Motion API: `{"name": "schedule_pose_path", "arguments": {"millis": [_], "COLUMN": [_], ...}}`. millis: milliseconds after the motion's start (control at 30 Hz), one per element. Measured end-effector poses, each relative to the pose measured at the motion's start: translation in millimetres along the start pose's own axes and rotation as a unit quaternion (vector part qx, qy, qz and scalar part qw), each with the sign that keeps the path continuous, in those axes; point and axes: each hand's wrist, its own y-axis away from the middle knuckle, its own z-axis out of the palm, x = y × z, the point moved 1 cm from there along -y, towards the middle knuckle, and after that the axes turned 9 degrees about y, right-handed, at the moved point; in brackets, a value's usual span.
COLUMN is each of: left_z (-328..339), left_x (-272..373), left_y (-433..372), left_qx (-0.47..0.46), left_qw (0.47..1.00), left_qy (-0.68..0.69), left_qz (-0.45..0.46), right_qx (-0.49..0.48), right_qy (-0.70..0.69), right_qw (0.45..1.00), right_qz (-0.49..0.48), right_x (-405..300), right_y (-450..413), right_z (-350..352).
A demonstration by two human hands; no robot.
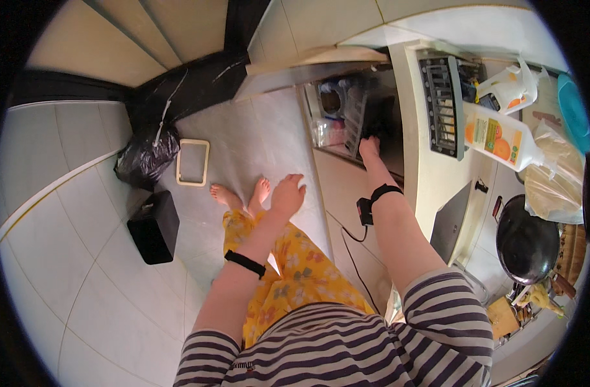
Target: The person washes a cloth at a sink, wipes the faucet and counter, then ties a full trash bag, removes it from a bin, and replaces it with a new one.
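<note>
My right hand (pixel 370 146) reaches into a dark low cabinet (pixel 384 118) on the right, next to a pale slotted rack (pixel 357 116). Its fingertips are lost in shadow, so I cannot tell whether it grips anything. Beside the rack lie a clear plastic container (pixel 324 131) and a bluish item with a dark round opening (pixel 331 99). My left hand (pixel 288 194) hangs over the floor in front of my legs, empty, with its fingers loosely bent and the thumb apart.
A black plastic bag (pixel 147 155), a cream rectangular frame (pixel 193 183) and a black bin (pixel 154 227) stand left of my feet. A cable (pixel 355 263) hangs from a wrist device (pixel 365 211). The counter holds a grey basket (pixel 442 109), a white bottle (pixel 498 138) and a wok (pixel 527 242).
</note>
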Motion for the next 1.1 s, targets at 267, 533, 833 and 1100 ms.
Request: {"name": "schedule_pose_path", "arguments": {"millis": [267, 533, 833, 1100], "left_z": [18.7, 34.4, 56.2, 43.8], "left_x": [-16.7, 34.2, 25.0, 39.2], "left_y": [-9.4, -27.3, -32.3, 6.8], "left_qx": [0.023, -0.029, -0.065, -0.257], "left_qw": [0.985, 0.815, 0.806, 0.835], "left_qy": [0.134, 0.517, 0.562, 0.456], "left_qz": [-0.101, -0.26, -0.176, -0.168], "right_qx": [0.118, 0.146, 0.0, -0.236], "right_qy": [-0.302, -0.089, -0.406, -0.74], "right_qw": [0.945, 0.93, 0.873, 0.609], "right_qz": [-0.05, -0.325, -0.271, 0.16], "right_x": [-19.0, -12.6, -8.1, -14.1], "right_y": [128.9, 201.1, 211.9, 170.5], "right_z": [-53.5, -84.7, -65.4, -49.1]}}
